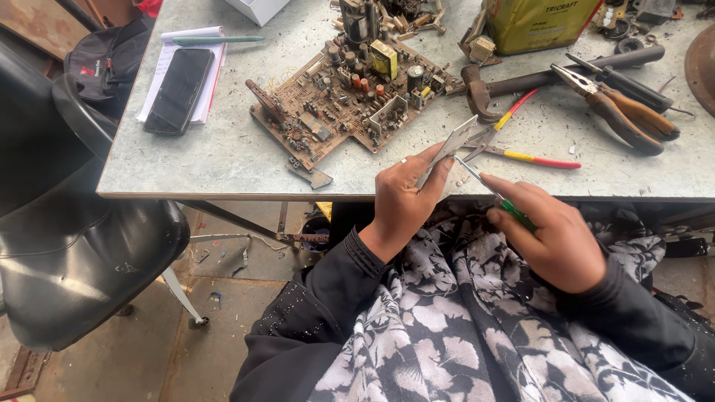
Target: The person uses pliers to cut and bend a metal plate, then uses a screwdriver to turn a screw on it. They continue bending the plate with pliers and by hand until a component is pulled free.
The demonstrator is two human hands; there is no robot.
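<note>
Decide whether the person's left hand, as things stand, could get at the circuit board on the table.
Probably yes. The circuit board lies on the table just beyond the left hand, with bare tabletop between them. But that hand already grips a small metal piece, so it would likely need to put that down first.

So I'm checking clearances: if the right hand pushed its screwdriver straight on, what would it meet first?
Probably the pale metal piece held in the left hand; the screwdriver in the right hand already points at it.
</note>
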